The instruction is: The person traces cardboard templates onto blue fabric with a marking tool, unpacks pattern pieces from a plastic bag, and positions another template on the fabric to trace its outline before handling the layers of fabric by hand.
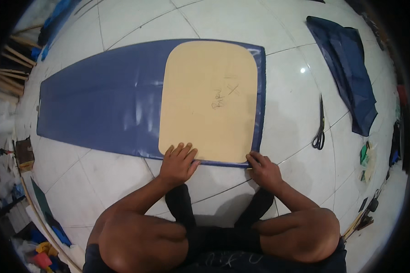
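A tan board template [200, 123] with rounded corners and handwritten marks lies flat on a long sheet of dark blue vinyl [100, 100], close to the sheet's right end. My left hand [178, 164] rests with fingers spread on the template's near left corner, pressing down. At the near right corner, my right hand [264, 170] has its fingers closed together by the template's edge. Something thin with a yellow end shows just under those fingers; the rest of it is hidden by the hand.
Black-handled scissors [320, 129] lie on the white tiled floor [291, 104] to the right. Beyond them is a crumpled dark blue vinyl piece [346, 68]. Wooden sticks [13, 68] stand at the far left, above a small brown box [24, 154]. Coloured scraps [43, 257] are heaped at the near left.
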`<state>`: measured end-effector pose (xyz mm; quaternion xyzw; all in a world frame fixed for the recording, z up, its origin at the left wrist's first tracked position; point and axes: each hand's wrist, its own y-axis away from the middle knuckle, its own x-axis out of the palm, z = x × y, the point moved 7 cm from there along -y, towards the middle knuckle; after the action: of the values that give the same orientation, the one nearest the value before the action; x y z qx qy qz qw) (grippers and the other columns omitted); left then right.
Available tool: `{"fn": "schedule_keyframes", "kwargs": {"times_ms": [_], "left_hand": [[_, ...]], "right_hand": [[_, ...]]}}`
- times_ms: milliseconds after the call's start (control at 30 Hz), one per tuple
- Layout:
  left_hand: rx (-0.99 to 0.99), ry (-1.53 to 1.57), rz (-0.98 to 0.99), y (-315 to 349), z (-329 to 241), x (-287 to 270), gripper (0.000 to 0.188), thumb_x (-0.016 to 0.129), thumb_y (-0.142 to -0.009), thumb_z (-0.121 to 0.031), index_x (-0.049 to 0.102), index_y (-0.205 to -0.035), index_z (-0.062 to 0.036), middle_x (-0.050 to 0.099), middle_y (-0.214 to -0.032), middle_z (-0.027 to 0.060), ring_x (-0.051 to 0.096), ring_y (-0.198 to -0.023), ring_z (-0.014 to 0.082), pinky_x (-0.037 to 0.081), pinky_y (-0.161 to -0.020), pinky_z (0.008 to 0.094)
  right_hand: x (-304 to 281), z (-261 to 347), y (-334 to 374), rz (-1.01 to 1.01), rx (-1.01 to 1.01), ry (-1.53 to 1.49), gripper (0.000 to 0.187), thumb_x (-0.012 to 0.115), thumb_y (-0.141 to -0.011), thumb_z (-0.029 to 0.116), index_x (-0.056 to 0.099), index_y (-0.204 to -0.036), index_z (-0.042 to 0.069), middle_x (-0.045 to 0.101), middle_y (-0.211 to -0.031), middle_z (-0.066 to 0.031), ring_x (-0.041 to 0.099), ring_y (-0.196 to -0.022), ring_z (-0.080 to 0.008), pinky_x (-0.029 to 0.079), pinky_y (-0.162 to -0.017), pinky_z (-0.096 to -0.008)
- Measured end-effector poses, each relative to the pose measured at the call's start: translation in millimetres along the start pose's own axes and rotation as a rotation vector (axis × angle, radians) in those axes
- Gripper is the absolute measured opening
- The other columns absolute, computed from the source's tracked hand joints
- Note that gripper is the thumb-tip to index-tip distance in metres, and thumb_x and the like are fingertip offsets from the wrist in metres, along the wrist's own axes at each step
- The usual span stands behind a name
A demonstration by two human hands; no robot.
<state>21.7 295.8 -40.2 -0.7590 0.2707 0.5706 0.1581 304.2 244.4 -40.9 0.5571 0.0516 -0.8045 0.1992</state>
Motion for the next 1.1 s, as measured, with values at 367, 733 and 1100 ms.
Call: {"fn": "schedule_keyframes", "kwargs": {"times_ms": [367, 733, 1100], "left_hand": [[-0.030, 0.084, 0.231, -37, 6, 10, 0.066, 0.073, -0.084, -0.033, 0.052, -0.144, -0.0159, 0.055, -0.125, 0.0166, 0.054, -0.113, 0.0365, 0.044, -0.097, 0.0597], [-0.048, 0.006, 0.270, -39, 12, 7, 0.061, 0.065, -0.092, -0.044, 0.049, -0.147, -0.0233, 0.034, -0.158, 0.0184, 0.033, -0.145, 0.0388, 0.031, -0.109, 0.0709], [-0.020, 0.160, 0.114, -23, 31, 34, 0.065, 0.073, -0.084, -0.048, 0.056, -0.137, -0.0145, 0.040, -0.155, 0.0185, 0.038, -0.141, 0.0414, 0.017, -0.114, 0.0718]], "right_hand": [[-70, -26, -90, 0.127, -0.077, 0.011, 0.047, 0.071, -0.086, 0.036, 0.061, -0.125, 0.011, 0.060, -0.125, -0.0112, 0.063, -0.107, -0.0288, 0.058, -0.076, -0.0425], [-52, -33, -303, 0.047, 0.061, 0.240, 0.081, 0.063, -0.088, 0.061, 0.040, -0.152, 0.017, 0.028, -0.162, -0.0150, 0.025, -0.150, -0.0374, 0.054, -0.097, -0.0467], [-23, -51, -300, -0.064, 0.023, 0.123, 0.083, 0.059, -0.088, 0.067, 0.038, -0.155, 0.023, 0.022, -0.165, -0.0117, 0.018, -0.153, -0.0375, 0.048, -0.103, -0.0551]]}}
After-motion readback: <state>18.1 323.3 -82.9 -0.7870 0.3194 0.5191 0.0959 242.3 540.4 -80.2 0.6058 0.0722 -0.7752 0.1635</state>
